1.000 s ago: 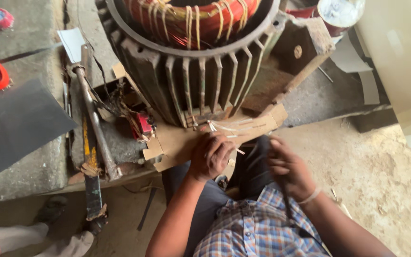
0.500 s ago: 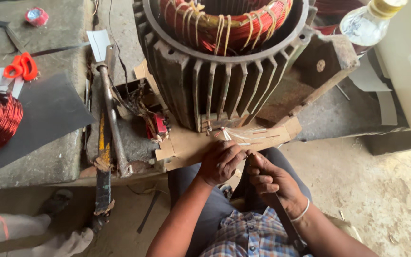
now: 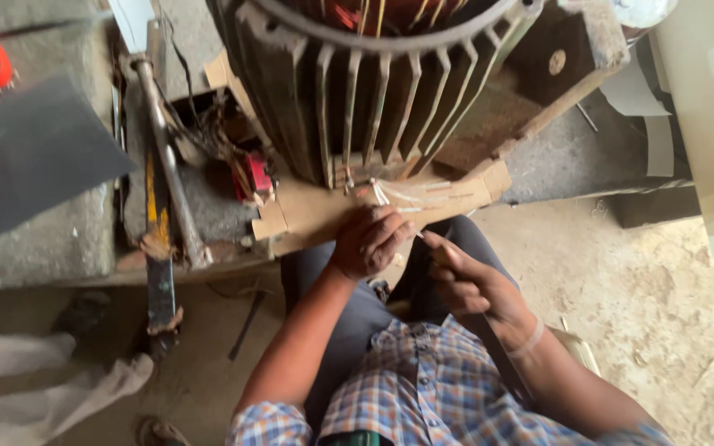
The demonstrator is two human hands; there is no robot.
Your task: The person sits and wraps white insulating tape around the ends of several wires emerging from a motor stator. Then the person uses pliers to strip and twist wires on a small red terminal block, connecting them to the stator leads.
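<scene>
Dusty concrete floor, rough table edge ahead of you. Your left hand point(image 3: 369, 242) is curled around the thin pale lead wires point(image 3: 406, 198) trailing from the finned motor housing point(image 3: 357, 99); your right hand point(image 3: 468, 285) is clenched on a slim dark tool point(image 3: 497, 355). Those wires look light, springy and easily kinked, so pinch close to the ends. That housing looks heavy.
</scene>
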